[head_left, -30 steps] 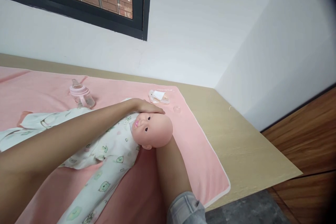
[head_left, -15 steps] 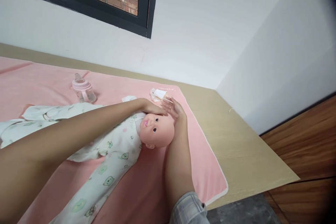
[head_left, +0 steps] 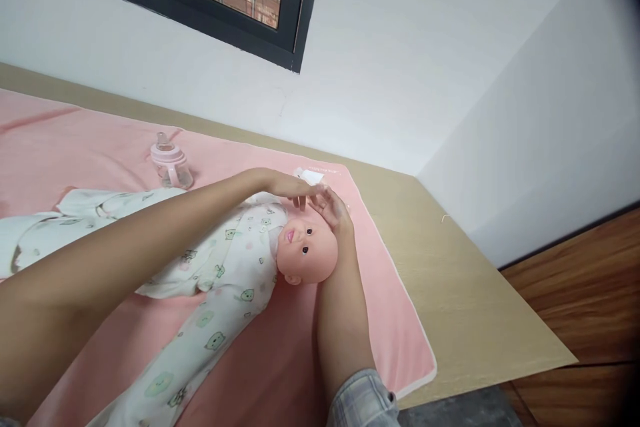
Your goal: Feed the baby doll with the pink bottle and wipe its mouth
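Note:
A bald baby doll (head_left: 307, 255) in a white sleepsuit with green animal prints lies on its back, its head toward the right. My right hand (head_left: 331, 208) rests by the crown of the doll's head with fingers loosely spread and palm showing; its forearm passes along the head. Reaching across the doll's body, my left hand (head_left: 293, 189) hovers above the far side of the head. Its fingers are apart, and the fingertips meet or overlap those of my right hand. Nothing shows in either hand. Just beyond the hands lies a small white packet (head_left: 311, 176), partly hidden.
Under the doll is a pink blanket (head_left: 400, 320) with a white edge, spread on a wooden board (head_left: 450, 307). A pink-capped baby bottle (head_left: 171, 163) stands beyond the doll's body. A wall with a dark-framed window (head_left: 293, 27) rises behind; wood panels (head_left: 575, 293) are at right.
My left hand has lifted from beside the doll's head and moved toward my right hand's fingers. The right hand's fingers have curled slightly. The whole view has shifted a little.

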`<state>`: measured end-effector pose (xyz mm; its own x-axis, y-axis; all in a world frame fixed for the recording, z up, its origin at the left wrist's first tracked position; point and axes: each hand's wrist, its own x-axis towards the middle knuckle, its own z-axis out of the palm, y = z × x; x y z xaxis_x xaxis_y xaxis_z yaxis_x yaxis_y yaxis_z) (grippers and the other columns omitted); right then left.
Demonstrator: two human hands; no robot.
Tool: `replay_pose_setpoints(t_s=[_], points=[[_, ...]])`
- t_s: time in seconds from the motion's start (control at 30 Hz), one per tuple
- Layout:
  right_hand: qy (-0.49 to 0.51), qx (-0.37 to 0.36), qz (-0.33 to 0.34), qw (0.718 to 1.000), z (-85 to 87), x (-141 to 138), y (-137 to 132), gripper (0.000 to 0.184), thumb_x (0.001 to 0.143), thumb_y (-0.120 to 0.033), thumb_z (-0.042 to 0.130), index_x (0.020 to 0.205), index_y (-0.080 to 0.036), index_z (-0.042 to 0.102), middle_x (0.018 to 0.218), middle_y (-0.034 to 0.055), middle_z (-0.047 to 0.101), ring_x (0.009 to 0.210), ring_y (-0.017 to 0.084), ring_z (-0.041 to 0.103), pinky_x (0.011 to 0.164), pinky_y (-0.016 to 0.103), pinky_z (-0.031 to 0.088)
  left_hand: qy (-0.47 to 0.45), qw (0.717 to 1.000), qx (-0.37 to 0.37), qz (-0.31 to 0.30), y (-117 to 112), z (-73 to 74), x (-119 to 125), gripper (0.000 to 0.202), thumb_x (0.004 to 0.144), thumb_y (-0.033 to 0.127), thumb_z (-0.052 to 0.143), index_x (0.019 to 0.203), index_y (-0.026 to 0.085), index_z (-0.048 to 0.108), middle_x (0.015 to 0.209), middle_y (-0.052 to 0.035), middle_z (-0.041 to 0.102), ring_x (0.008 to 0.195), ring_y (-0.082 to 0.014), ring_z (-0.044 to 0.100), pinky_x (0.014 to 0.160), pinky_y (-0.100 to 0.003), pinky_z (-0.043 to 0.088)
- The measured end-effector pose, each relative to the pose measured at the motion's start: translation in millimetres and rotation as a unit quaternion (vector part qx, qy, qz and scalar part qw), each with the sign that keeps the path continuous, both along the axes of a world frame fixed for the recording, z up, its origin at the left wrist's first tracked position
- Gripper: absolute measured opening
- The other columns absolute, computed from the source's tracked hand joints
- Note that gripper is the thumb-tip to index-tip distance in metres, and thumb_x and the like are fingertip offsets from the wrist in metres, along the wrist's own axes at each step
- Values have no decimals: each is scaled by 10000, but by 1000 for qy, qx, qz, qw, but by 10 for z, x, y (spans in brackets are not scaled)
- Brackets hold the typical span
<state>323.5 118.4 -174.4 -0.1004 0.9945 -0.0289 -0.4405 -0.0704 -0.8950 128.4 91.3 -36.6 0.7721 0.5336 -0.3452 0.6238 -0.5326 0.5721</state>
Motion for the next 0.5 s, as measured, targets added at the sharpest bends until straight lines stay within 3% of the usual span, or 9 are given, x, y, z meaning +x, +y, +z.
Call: replay_pose_setpoints(t_s=[0.23, 0.4, 0.5], points=[[19, 6, -5, 1000, 9, -52, -28, 296, 808, -423, 647, 1046, -250, 621, 1204, 36, 673, 1123, 199, 631, 1028, 416, 513, -96, 981, 118, 116, -265, 97, -592, 692, 944, 665, 229, 1303, 208, 604, 1266, -97, 631, 1168, -271, 555, 992, -348, 406], [55, 17, -6, 998, 11, -27, -36, 267, 817, -403, 631, 1027, -240, 638, 1346, 30, 596, 1193, 197, 601, 1046, 401, 498, -125, 970, 173, 115, -527, 117, -832, 643, 968, 616, 227, 1309, 217, 599, 1336, -64, 594, 1217, -269, 529, 1036, -355, 379], [84, 49, -19, 995, 29, -5, -48, 248, 825, -370, 612, 1036, -246, 650, 1332, 26, 607, 1228, 171, 580, 1059, 370, 481, -148, 965, 192, 105, -626, 119, -921, 624, 980, 608, 220, 1328, 240, 583, 1350, -45, 586, 1236, -269, 520, 1059, -362, 366]])
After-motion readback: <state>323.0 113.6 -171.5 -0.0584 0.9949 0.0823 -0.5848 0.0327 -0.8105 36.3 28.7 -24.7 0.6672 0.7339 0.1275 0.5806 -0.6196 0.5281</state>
